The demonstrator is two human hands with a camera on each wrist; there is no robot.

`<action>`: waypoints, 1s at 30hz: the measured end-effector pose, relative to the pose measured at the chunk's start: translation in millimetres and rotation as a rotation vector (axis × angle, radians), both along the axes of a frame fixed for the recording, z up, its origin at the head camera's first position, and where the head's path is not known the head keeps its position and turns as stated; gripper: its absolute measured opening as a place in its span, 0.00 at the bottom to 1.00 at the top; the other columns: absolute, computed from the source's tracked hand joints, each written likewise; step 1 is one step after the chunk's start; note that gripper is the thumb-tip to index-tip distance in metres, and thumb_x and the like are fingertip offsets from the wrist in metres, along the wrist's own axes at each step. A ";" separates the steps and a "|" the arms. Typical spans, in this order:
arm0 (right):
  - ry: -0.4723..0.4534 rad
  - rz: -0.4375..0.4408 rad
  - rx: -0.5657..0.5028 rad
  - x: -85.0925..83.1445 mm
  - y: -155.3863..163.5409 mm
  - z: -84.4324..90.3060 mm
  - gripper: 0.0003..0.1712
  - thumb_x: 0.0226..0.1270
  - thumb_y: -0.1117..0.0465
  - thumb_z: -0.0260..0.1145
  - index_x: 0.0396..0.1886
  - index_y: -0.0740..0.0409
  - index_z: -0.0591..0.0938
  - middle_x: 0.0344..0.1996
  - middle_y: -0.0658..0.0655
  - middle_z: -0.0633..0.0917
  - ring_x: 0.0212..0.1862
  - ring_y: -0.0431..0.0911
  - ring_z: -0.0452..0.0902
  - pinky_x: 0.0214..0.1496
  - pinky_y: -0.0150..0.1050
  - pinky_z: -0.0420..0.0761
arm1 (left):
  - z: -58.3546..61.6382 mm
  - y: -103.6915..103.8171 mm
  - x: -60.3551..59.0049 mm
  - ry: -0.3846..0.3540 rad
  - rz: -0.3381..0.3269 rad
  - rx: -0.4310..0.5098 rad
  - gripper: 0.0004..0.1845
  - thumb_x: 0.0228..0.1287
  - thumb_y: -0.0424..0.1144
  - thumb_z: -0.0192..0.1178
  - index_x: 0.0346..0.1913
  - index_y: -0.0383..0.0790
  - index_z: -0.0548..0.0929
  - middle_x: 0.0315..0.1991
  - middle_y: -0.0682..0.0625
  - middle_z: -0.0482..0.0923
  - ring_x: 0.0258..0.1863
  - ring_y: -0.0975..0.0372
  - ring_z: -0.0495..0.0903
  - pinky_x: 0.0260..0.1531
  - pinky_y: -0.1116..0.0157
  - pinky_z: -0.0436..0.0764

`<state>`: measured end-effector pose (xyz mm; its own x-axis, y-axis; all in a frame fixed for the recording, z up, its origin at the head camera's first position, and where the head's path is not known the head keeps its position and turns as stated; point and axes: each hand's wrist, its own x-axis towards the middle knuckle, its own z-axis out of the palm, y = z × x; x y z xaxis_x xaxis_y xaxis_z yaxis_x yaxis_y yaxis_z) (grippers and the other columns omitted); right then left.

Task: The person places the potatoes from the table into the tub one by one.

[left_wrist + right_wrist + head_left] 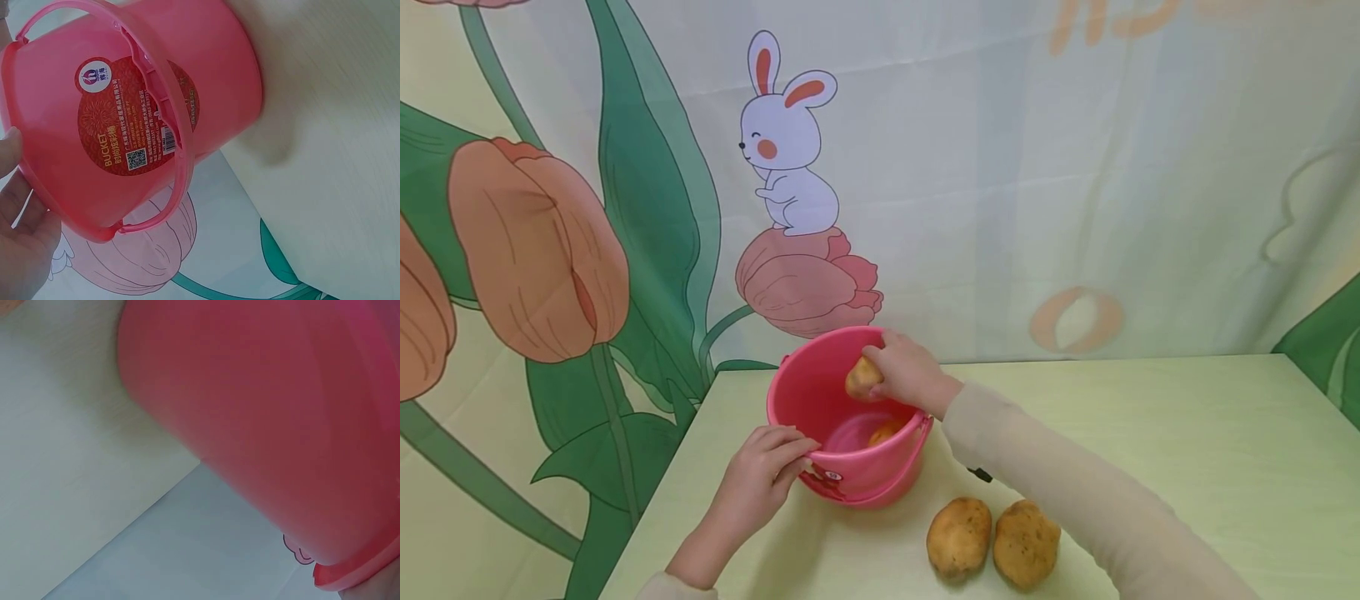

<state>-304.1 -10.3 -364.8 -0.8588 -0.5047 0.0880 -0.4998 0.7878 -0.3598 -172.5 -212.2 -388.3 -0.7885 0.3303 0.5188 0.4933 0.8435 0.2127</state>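
A pink plastic bucket [790, 392] stands near the far left corner of the pale green table [1187, 433]. My right hand [904, 367] holds a potato [861, 377] over the bucket's mouth, just inside the rim. Another potato [883, 432] lies at the bottom of the bucket. My left hand [767, 467] grips the bucket's near rim. The left wrist view shows the bucket [144, 81] close up, with a red label [125, 119] and its handle [175, 162] folded down. The right wrist view is filled by the bucket's wall [269, 425].
Two more potatoes [958, 536] [1026, 543] lie side by side on the table, in front of the bucket and under my right forearm. A printed backdrop with a rabbit [786, 142] and tulips hangs behind the table. The table's left edge runs close to the bucket.
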 end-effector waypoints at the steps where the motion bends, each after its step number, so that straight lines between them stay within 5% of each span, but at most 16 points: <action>1: 0.010 -0.002 0.012 0.5 -0.3 0.0 0.38 0.43 0.55 0.73 0.58 0.50 0.70 0.54 0.55 0.69 0.54 0.48 0.65 0.45 0.39 0.79 | 0.5 0.0 0.2 -0.007 0.003 -0.001 0.16 0.40 0.32 0.70 0.38 0.46 0.84 0.36 0.54 0.79 0.40 0.62 0.73 0.34 0.67 0.81; 16: 0.175 0.025 0.146 -2.3 -2.3 -2.3 0.33 0.45 0.52 0.71 0.53 0.54 0.73 0.50 0.58 0.74 0.52 0.49 0.68 0.48 0.41 0.78 | 1.9 0.8 0.2 -0.037 0.015 -0.010 0.16 0.41 0.32 0.69 0.38 0.46 0.84 0.36 0.54 0.79 0.40 0.62 0.73 0.36 0.66 0.81; 30: 0.032 0.074 0.009 -0.5 5.5 3.4 0.32 0.47 0.55 0.70 0.55 0.55 0.73 0.49 0.56 0.73 0.51 0.46 0.67 0.45 0.38 0.79 | 2.8 2.2 1.7 -0.075 0.039 0.008 0.16 0.42 0.32 0.69 0.39 0.46 0.84 0.37 0.55 0.78 0.41 0.62 0.72 0.35 0.67 0.81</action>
